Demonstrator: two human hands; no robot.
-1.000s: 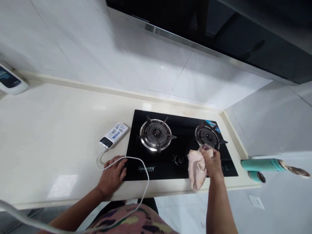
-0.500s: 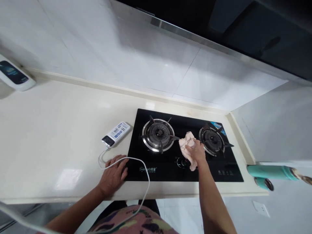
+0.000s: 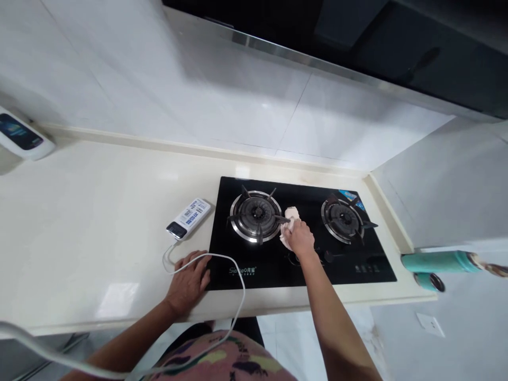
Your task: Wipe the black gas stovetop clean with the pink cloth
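Observation:
A black glass gas hob [image 3: 278, 267] with two ring burners is set in a cream countertop [image 3: 91, 222]. My right hand [image 3: 300, 239] is closed on a pale pink cloth [image 3: 288, 225], pressing it on the glass just right of the left burner [image 3: 255, 216]. The right burner [image 3: 344, 217] lies further right, untouched. My left hand [image 3: 189, 280] rests flat on the counter at the hob's front left corner, fingers stretched out and holding nothing. A white cable [image 3: 234, 296] loops over that hand.
A white power bank [image 3: 188, 218] lies on the counter left of the hob, cable plugged in. A white device [image 3: 19, 138] sits at far left. A dark range hood [image 3: 357, 42] hangs overhead. Teal bottles [image 3: 434, 262] stick out at right, past the counter end.
My right hand has dragged the cloth leftward across the hob, from the right burner to beside the left burner. The left hand has stayed put.

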